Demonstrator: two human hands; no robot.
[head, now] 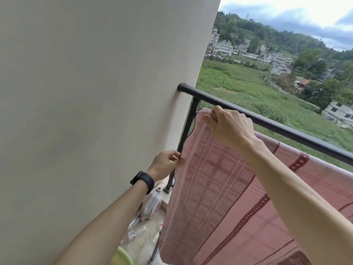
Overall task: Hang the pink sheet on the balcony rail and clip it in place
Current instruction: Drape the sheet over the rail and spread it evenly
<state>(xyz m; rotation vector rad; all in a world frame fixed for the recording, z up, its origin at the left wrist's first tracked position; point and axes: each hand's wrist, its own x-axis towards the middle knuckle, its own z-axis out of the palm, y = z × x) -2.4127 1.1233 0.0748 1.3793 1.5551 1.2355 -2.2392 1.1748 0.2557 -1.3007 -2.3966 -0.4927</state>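
Note:
The pink sheet (pixel 219 184), woven with checks and dark red bands, hangs spread in front of the black balcony rail (pixel 286 129). My right hand (pixel 229 125) pinches its top corner just below the rail. My left hand (pixel 166 163), with a black wristband, pinches the sheet's left edge lower down, beside the rail's upright post (pixel 189 123). To the right the sheet's upper edge lies close to the rail. No clip is in view.
A plain grey wall (pixel 95 92) fills the left, and the rail ends against it. On the floor below the sheet lie a white plastic jug (pixel 152 203), several empty bottles (pixel 141 234) and a green basin (pixel 122 257). Fields and houses lie beyond.

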